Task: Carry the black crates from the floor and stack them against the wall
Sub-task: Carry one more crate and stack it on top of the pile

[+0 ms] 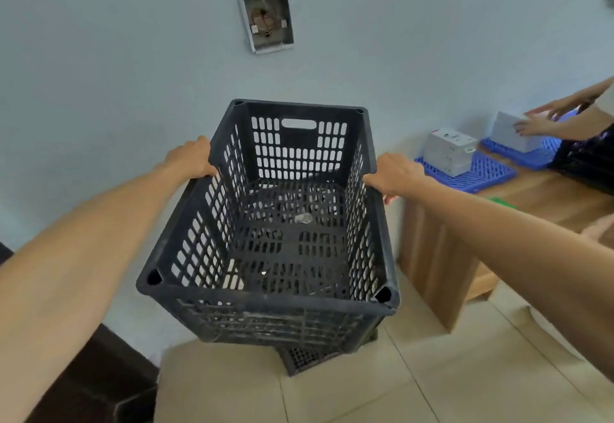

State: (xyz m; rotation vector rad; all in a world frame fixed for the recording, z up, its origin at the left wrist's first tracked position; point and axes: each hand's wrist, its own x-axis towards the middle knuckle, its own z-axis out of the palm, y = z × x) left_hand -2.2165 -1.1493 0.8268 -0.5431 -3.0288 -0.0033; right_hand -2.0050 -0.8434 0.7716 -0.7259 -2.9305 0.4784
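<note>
The one wide-angle head camera is looking forward and down, sitting close above the crate (282, 319), facing the wall (116, 40) straight ahead and taking in the floor (365, 389) below.

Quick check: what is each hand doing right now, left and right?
Left hand: grips the left rim of the black crate.
Right hand: grips the same crate's right rim.

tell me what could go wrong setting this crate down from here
1. The lower crate peeking out beneath looks skewed to the held black crate, so it may seat crooked and tip.
2. The right hand grips the rim near the wooden bench, so knuckles might knock it.
</note>
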